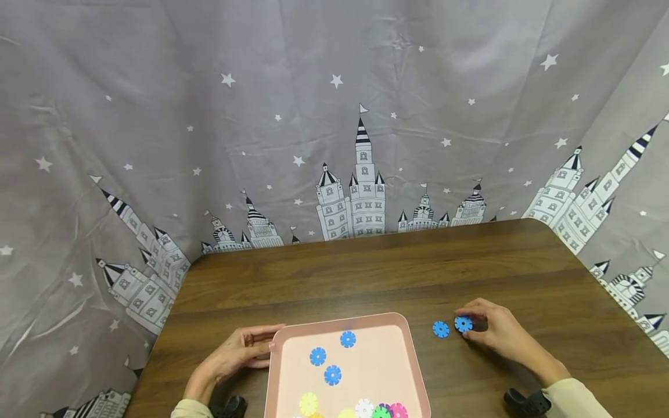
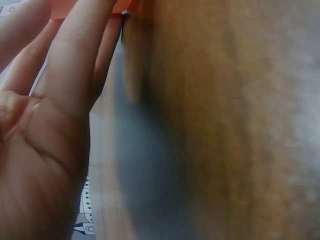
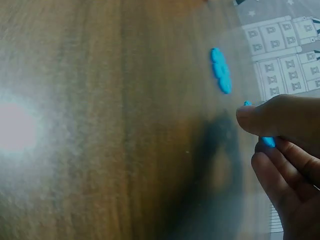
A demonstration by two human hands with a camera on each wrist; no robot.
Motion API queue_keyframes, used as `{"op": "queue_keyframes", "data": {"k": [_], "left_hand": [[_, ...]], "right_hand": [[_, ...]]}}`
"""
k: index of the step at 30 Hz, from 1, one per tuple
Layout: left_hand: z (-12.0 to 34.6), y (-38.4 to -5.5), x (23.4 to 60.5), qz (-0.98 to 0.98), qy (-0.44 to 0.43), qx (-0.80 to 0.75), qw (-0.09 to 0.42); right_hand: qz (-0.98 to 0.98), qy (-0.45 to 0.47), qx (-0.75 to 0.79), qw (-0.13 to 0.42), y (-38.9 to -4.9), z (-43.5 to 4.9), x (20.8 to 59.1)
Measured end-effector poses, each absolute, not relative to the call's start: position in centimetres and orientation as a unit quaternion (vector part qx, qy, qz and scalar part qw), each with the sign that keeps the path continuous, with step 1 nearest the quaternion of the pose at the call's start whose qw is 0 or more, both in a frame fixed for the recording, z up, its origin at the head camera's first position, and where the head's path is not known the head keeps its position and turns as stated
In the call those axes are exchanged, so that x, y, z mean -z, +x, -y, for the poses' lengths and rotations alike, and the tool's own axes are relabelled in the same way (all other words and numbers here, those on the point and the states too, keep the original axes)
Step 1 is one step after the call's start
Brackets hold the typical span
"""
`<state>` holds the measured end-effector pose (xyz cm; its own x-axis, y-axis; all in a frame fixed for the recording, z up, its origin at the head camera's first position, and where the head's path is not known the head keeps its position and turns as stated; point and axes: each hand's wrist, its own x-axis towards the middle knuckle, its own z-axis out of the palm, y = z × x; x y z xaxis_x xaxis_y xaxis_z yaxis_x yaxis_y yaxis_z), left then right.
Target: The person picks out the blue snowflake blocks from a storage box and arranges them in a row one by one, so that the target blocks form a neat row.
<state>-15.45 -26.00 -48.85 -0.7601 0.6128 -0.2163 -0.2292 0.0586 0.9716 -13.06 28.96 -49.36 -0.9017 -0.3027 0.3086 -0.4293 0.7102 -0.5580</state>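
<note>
My right hand pinches a blue notched plastic disc between thumb and fingers, on or just above the table. In the right wrist view only slivers of this disc show past the thumb. A second blue disc lies flat just left of it. My left hand touches the upper left corner of a pink tray, its fingers mostly straight. The left wrist view shows those fingers reaching the tray's edge. Inside the tray lie three blue discs, spaced apart.
Along the tray's near side sit several more discs: yellow, white, green and pink, some cut off by the frame. The brown wooden table ends at a grey curtain with printed castles and stars.
</note>
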Motion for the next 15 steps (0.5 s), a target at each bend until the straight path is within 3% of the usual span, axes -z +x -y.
{"op": "queue_keyframes", "data": {"k": [15], "left_hand": [[26.13, -15.34, 49.03, -0.651, 0.141, -0.675, 0.317]], "right_hand": [[0.919, 0.192, -0.335, 0.083, -12.92, -28.62, 49.91]]}}
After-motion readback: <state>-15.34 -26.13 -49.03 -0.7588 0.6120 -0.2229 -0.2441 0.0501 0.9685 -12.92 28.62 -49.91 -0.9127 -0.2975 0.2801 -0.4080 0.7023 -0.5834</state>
